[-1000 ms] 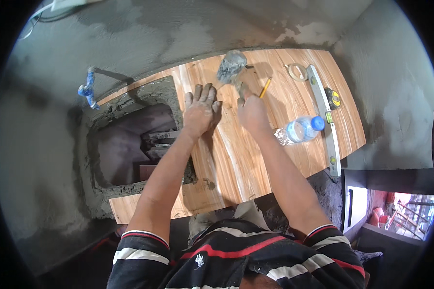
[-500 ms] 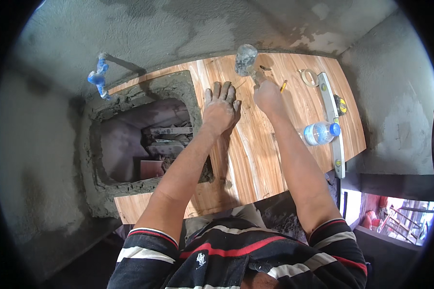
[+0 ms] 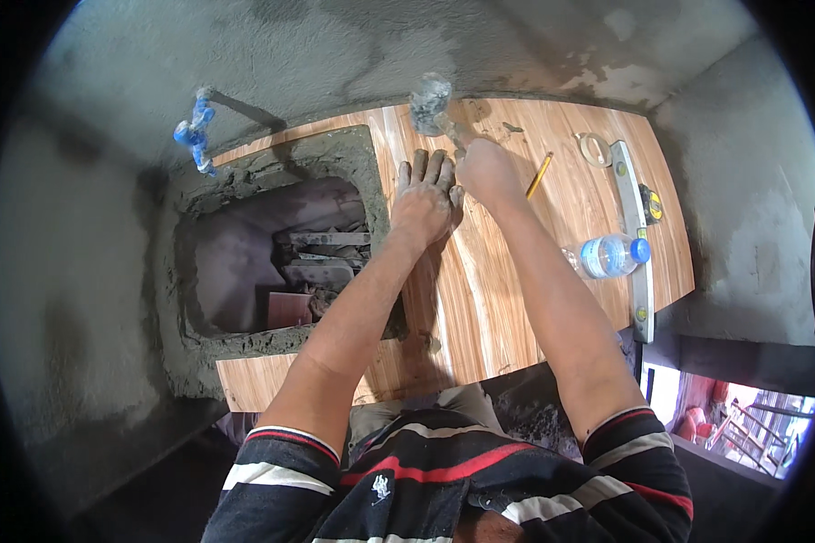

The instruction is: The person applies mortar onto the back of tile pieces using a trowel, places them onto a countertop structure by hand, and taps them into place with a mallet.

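Observation:
My right hand (image 3: 486, 172) is closed round the handle of a mallet with a grey, mortar-smeared head (image 3: 429, 103). The head is over the far edge of a wood-grain slab (image 3: 493, 312), close to the wall; whether it touches the slab I cannot tell. My left hand (image 3: 424, 201), its fingers dirty with mortar, lies flat on the slab just nearer to me than the mallet head. Left of that hand, the slab borders a rectangular opening with a rough wet-mortar rim (image 3: 371, 181).
On the slab's right lie a pencil (image 3: 540, 176), a tape roll (image 3: 594, 149), a spirit level (image 3: 642, 294), a tape measure (image 3: 650, 204) and a plastic water bottle (image 3: 609, 256). Blue-wrapped pipe fittings (image 3: 196, 136) jut from the back wall. Rubble (image 3: 321, 271) shows inside the opening.
My right hand has swung the mallet leftward, so its head is now beyond my left fingers. The left hand stays flat on the slab. The whole view has shifted slightly.

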The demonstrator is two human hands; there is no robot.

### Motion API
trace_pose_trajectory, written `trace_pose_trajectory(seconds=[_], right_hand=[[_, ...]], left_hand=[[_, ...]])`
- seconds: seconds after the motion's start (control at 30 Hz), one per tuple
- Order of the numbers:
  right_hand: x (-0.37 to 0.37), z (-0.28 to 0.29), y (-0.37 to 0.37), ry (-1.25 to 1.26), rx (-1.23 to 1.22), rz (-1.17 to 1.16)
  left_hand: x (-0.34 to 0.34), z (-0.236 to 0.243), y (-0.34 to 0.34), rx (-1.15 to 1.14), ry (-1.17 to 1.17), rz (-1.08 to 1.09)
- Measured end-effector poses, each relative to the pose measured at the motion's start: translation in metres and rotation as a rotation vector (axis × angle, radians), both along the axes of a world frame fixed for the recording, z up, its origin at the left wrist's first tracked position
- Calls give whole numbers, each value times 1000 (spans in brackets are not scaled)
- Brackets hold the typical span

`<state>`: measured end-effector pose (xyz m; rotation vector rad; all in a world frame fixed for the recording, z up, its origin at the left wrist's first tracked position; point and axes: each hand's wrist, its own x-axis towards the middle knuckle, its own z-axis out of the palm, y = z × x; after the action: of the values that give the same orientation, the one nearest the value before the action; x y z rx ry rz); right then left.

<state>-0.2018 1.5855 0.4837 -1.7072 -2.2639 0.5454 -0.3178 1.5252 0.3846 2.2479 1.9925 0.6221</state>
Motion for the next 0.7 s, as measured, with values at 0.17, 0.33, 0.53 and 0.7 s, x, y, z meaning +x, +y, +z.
trace_pose_trajectory(seconds=[0.17, 0.33, 0.53, 0.7], right_hand=[[0, -15, 2, -2, 10, 64], [9, -10, -2, 11, -4, 33], [72, 32, -78, 361, -14, -120], [144, 60, -200, 690, 106, -98]], left_hand=[[5, 6, 0, -106, 136, -61], [15, 1, 0, -109, 130, -65], [22, 10, 3, 24, 159, -87], [-6, -34, 13, 255, 66, -288]])
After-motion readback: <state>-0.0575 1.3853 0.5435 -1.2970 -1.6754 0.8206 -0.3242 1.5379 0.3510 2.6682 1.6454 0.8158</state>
